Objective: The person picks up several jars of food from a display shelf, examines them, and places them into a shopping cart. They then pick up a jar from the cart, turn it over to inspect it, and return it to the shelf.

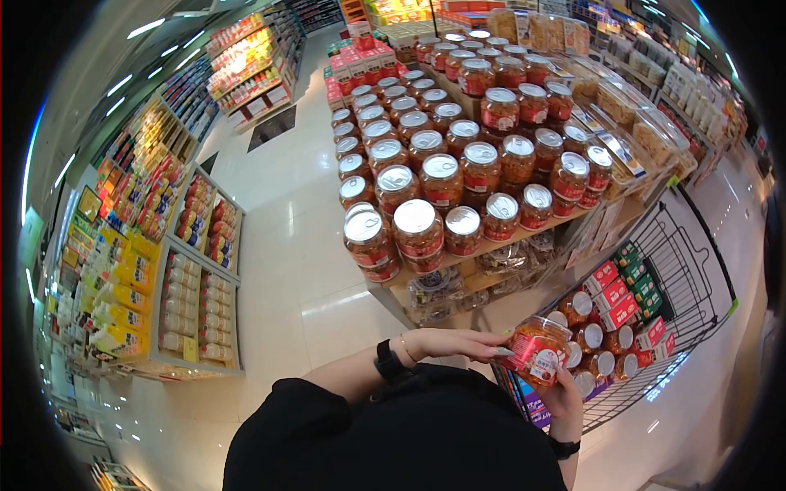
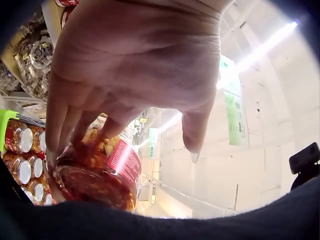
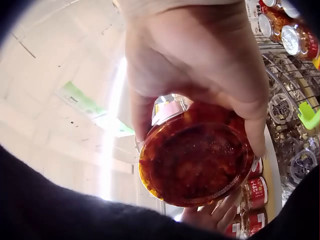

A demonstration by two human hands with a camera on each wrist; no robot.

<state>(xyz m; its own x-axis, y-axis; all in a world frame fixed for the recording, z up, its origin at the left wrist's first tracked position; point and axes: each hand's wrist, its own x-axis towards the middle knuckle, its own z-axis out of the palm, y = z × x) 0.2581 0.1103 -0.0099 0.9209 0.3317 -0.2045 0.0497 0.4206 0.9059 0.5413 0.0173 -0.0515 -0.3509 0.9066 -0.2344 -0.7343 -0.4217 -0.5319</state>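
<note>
And here is the jar [image 1: 539, 352], red-labelled and tilted, up in the air over the near left corner of the wire cart [image 1: 665, 378]! The right hand [image 1: 563, 394] has it, thumb to one side and fingers to the other, curled round its lower part. In comes the left hand [image 1: 455, 344] from the other side: fingers straight, touching the jar's side, thumb spread well away from them in the left wrist view.

Down in the cart, a cluster of lidded jars [image 1: 602, 362] sits just beside the held one, with red-and-white boxes [image 1: 612, 296] behind and green boxes [image 1: 643, 288] along the far side. Look across to the display stand [image 1: 391, 301]: packed rows of matching jars [image 1: 440, 178], two high at its near left corner, and clear packs [image 1: 435, 296] on the shelf below its near edge. The cart stands right beside the stand's right side.
</note>
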